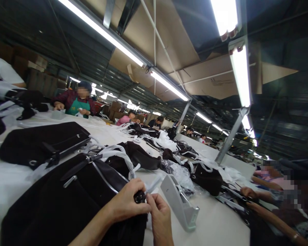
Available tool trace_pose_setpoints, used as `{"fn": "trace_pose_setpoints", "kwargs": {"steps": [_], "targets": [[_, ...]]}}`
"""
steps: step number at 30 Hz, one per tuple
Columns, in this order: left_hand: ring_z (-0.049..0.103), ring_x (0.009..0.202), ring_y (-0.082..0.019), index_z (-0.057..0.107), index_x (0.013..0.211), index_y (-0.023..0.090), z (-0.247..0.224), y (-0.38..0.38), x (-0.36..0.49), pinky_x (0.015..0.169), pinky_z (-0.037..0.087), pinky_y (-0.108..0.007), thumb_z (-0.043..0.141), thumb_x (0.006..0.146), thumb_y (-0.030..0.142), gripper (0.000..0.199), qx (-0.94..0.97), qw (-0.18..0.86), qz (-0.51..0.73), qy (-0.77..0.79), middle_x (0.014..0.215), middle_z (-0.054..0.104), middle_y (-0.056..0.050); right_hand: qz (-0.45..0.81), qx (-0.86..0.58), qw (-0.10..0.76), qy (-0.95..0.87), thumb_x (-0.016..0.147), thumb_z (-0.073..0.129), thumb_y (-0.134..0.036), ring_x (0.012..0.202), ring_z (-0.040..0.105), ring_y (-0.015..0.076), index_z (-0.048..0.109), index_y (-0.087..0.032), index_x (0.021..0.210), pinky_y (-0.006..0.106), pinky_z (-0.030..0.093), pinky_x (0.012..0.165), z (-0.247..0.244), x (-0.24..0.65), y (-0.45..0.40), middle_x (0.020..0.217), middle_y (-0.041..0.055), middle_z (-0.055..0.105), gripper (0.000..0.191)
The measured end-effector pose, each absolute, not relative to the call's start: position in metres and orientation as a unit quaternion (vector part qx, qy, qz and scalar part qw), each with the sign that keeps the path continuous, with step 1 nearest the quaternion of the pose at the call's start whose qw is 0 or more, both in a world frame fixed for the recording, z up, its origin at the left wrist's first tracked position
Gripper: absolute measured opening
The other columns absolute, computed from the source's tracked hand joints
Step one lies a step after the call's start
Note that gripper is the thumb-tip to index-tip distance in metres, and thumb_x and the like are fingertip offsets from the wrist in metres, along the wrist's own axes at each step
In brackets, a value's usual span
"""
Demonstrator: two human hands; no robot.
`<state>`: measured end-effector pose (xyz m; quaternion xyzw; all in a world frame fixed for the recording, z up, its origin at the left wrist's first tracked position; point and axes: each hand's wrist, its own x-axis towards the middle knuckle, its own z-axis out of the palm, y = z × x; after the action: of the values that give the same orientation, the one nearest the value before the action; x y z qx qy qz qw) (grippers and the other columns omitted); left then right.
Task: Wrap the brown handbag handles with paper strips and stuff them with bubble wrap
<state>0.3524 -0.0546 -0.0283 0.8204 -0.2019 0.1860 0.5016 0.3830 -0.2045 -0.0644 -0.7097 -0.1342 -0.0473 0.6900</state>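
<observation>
A large black bag [66,201] with a silver zip and a small metal pull lies in front of me. Over its right side, my left hand [129,201] is closed on a small black part [139,196]. My right hand [159,212] meets it there, thumb and fingertips pinched on something too small to make out. White wrapping [118,152] covers the bag's handle and rises just behind my hands. To the right of them, a grey-white tape dispenser [178,201] rests on the white table.
Another black bag [43,141] lies at the left, and more bags [207,177] with plastic wrap stretch along the table [215,218]. A person in a green apron [78,106] sits across. At the right, another person's hands [248,198] touch black material. Slanted metal posts [231,136] stand behind.
</observation>
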Motion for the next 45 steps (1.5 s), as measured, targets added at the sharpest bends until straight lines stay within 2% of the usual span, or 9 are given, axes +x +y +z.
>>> {"fn": "trace_pose_setpoints", "kwargs": {"steps": [4, 9, 15, 20, 29, 32, 35, 39, 45], "targets": [[0.051, 0.084, -0.021, 0.048, 0.071, 0.02, -0.028, -0.057, 0.353, 0.078, 0.037, -0.031, 0.051, 0.072, 0.021, 0.004, 0.822, 0.499, 0.193, -0.197, 0.082, 0.054, -0.003, -0.042, -0.703, 0.695, -0.145, 0.065, 0.071, -0.071, 0.064, 0.044, 0.0158, 0.058, -0.018, 0.061, 0.027, 0.04, 0.062, -0.064, 0.385, -0.205, 0.06, -0.0014, 0.051, 0.055], [0.052, 0.083, -0.021, 0.047, 0.066, 0.02, -0.025, -0.062, 0.354, 0.078, 0.038, -0.031, 0.046, 0.077, 0.021, 0.011, 0.82, 0.508, 0.196, -0.176, 0.079, 0.055, -0.003, -0.026, -0.692, 0.698, -0.182, 0.071, 0.073, -0.061, 0.064, 0.046, 0.0151, 0.059, -0.018, 0.062, 0.026, 0.041, 0.064, -0.062, 0.386, -0.211, 0.061, -0.0019, 0.054, 0.046], [0.053, 0.079, -0.018, 0.048, 0.063, 0.019, -0.02, -0.06, 0.351, 0.073, 0.039, -0.029, 0.05, 0.074, 0.023, 0.012, 0.812, 0.533, 0.165, -0.171, 0.076, 0.055, -0.001, 0.049, -0.647, 0.715, -0.262, 0.072, 0.079, -0.048, 0.079, 0.063, 0.0207, 0.069, -0.018, 0.09, 0.032, 0.049, 0.077, -0.06, 0.393, -0.227, 0.08, 0.0032, 0.07, 0.037], [0.053, 0.078, -0.018, 0.049, 0.061, 0.019, -0.014, -0.056, 0.347, 0.074, 0.04, -0.028, 0.052, 0.07, 0.021, 0.01, 0.803, 0.548, 0.134, -0.192, 0.077, 0.054, 0.0, -0.089, -0.698, 0.645, -0.298, 0.074, 0.079, -0.037, 0.069, 0.062, 0.0186, 0.07, -0.02, 0.082, 0.029, 0.051, 0.069, -0.053, 0.404, -0.229, 0.073, 0.0009, 0.07, 0.02], [0.054, 0.079, -0.02, 0.05, 0.058, 0.019, -0.023, -0.063, 0.35, 0.073, 0.038, -0.029, 0.054, 0.067, 0.022, 0.011, 0.79, 0.574, 0.161, -0.14, 0.076, 0.056, -0.002, -0.16, -0.67, 0.646, -0.329, 0.078, 0.076, -0.032, 0.086, 0.07, 0.024, 0.07, -0.025, 0.102, 0.037, 0.054, 0.084, -0.064, 0.422, -0.222, 0.09, 0.0046, 0.076, 0.026], [0.054, 0.077, -0.02, 0.05, 0.058, 0.019, -0.024, -0.065, 0.352, 0.072, 0.037, -0.029, 0.055, 0.069, 0.023, 0.013, 0.79, 0.573, 0.169, -0.14, 0.074, 0.057, -0.002, -0.225, -0.669, 0.632, -0.319, 0.07, 0.081, -0.03, 0.095, 0.066, 0.0248, 0.071, -0.024, 0.088, 0.035, 0.052, 0.087, -0.065, 0.424, -0.219, 0.096, 0.0051, 0.072, 0.022], [0.054, 0.077, -0.019, 0.05, 0.057, 0.019, -0.024, -0.065, 0.353, 0.071, 0.037, -0.028, 0.055, 0.069, 0.021, 0.013, 0.788, 0.575, 0.172, -0.137, 0.073, 0.056, -0.001, -0.205, -0.682, 0.641, -0.288, 0.073, 0.077, -0.034, 0.08, 0.064, 0.022, 0.07, -0.022, 0.072, 0.032, 0.052, 0.077, -0.067, 0.418, -0.214, 0.079, 0.0027, 0.068, 0.014], [0.055, 0.077, -0.019, 0.052, 0.058, 0.019, -0.025, -0.065, 0.352, 0.072, 0.039, -0.028, 0.055, 0.07, 0.02, 0.013, 0.788, 0.576, 0.176, -0.129, 0.074, 0.056, -0.001, -0.101, -0.69, 0.665, -0.266, 0.082, 0.068, -0.045, 0.063, 0.059, 0.0189, 0.077, -0.02, 0.082, 0.029, 0.051, 0.062, -0.071, 0.404, -0.214, 0.07, 0.0032, 0.068, 0.026], [0.056, 0.077, -0.02, 0.053, 0.061, 0.019, -0.028, -0.065, 0.353, 0.071, 0.039, -0.029, 0.054, 0.069, 0.019, 0.009, 0.797, 0.559, 0.193, -0.126, 0.075, 0.059, -0.002, 0.017, -0.605, 0.757, -0.245, 0.07, 0.083, -0.044, 0.099, 0.066, 0.0298, 0.08, -0.023, 0.091, 0.045, 0.049, 0.099, -0.081, 0.397, -0.219, 0.097, 0.0082, 0.076, 0.03]]}}
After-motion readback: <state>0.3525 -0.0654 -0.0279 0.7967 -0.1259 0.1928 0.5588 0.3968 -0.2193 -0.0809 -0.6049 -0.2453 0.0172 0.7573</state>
